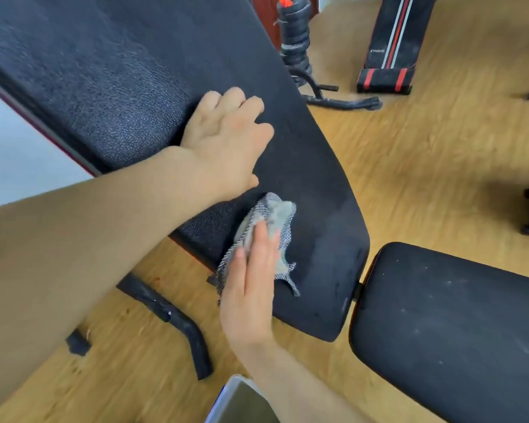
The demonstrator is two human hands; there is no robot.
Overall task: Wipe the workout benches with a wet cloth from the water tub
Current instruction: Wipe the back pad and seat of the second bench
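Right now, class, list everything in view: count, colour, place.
backrest: one, black, centre, tilted
seat: one, black, lower right
cloth: one, grey checked, on backrest
second bench: one, black with red and white stripes, top right
plates: one stack, black, top centre
frame leg: one, black, floor lower left
container: one, pale, bottom edge
floor: one, tan wood
hands: two; left hand flat on backrest, right hand presses cloth

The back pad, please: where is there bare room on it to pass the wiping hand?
Free: the broad stretch of back pad above the left hand, and the strip between the cloth and the pad's right edge, down to the seat pad. Crowded: the pad's left side, where the left hand lies flat above the cloth under the right hand.
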